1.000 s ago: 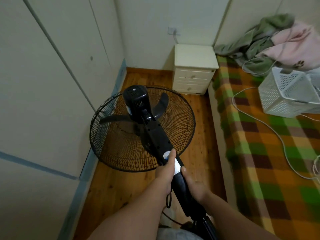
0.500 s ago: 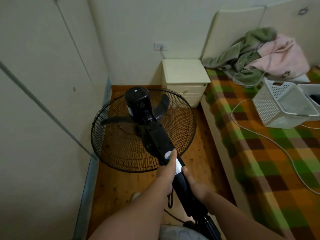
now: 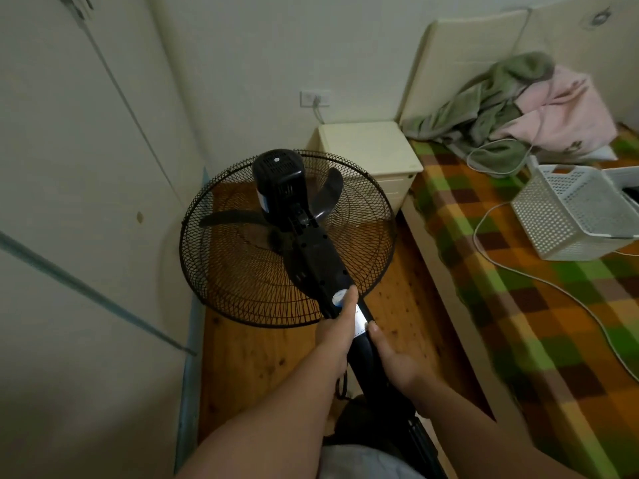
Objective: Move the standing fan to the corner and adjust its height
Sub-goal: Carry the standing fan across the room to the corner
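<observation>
- Narrow bedroom strip of orange wooden floor (image 3: 256, 361) runs between pale wall panels (image 3: 86, 174) on the left and a bed with a green-orange plaid cover (image 3: 525, 316) on the right.
- Black standing fan with round wire grille (image 3: 276, 174) leans forward, away from the person. Its head hangs over the floor, close to the left panel and just short of a cream bedside cabinet (image 3: 366, 150) at the back wall.
- Fan base is mostly hidden at the bottom edge.
- Left hand (image 3: 337, 331) grips the fan's black pole just below the control neck. The thumb lies straight along the top toward a round white sticker and the fingers wrap underneath.
- Right hand (image 3: 394, 361) grips the pole just below the left hand, on the other side. The thumb tip sits by a white label and the fingers curl round the far side.
- Both forearms reach forward from the bottom of the frame.
- White perforated plastic basket (image 3: 567, 219) sits on the bed, tipped slightly; contents cannot be told.
- Second white container (image 3: 622, 178) touches it at the right edge, with something dark inside.
- White cable (image 3: 498, 262) trails over the plaid cover.
- Crumpled green blanket (image 3: 494, 108) and pink blanket (image 3: 563, 112) are piled at the head of the bed.
- White wall socket (image 3: 314, 98) above the cabinet has a plug in it.
</observation>
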